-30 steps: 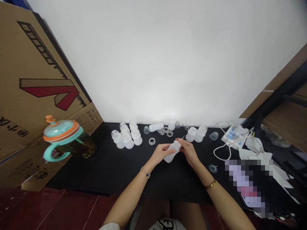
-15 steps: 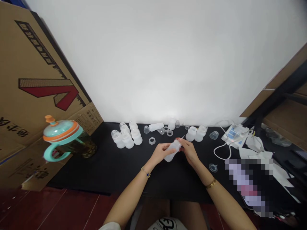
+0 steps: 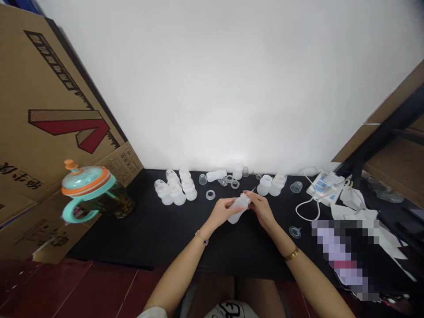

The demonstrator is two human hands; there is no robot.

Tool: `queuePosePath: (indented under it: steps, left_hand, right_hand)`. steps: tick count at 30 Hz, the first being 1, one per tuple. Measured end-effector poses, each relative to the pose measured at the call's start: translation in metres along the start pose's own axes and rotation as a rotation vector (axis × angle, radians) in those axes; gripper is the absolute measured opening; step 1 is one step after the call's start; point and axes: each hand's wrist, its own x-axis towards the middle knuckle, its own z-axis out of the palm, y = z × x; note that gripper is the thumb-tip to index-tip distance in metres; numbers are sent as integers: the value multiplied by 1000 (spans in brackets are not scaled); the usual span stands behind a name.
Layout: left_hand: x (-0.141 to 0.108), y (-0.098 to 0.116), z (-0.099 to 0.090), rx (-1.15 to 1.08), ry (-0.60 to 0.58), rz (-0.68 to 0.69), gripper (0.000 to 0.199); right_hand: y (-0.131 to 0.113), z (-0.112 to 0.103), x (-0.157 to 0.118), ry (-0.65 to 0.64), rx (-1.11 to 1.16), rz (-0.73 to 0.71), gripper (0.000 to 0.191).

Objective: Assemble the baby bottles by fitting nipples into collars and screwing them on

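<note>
A translucent white baby bottle [image 3: 234, 217] is tilted between my hands above the black table, its neck up and to the right. My left hand [image 3: 221, 211] is closed around the bottle's body. At the neck, the fingers of my right hand [image 3: 261, 207] grip the white collar, and a thin clear tip pokes out above them. Right of my hands lies a clear silicone nipple [image 3: 294, 232]. A loose white collar ring [image 3: 210, 198] rests left of the bottle. Beyond my right hand stand an open-necked bottle [image 3: 264, 189] and a capped bottle [image 3: 275, 190].
Several capped bottles [image 3: 177, 198] are grouped at left. Along the wall lie a bottle on its side [image 3: 215, 176], rings and clear caps [image 3: 296, 187]. A power strip [image 3: 323, 190] with white cables sits at right. A large lidded jug [image 3: 89, 192] stands by a cardboard box [image 3: 62, 145].
The view has shifted very slightly. Both hands keep their hold on the bottle, with no other visible movement.
</note>
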Motion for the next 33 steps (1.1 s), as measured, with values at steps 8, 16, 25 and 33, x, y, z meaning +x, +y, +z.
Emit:
queuePosePath:
  steps: [8,16,25,33]
  left_hand:
    - [-1,1,0,29,7,30,46]
    - [1,-3,1,70,23,41,46]
    - [0,-1,1,106,25,42,48]
    - [-2,1,3,146,46,62,42]
  right_hand:
    - [-2,0,-1,4,-2,4,43]
    - [-1,-1,-1,-2,-6,-3,42]
    - [-1,-1,0,2,-7,7,43]
    - [-3,1,-1,13,-7,6,42]
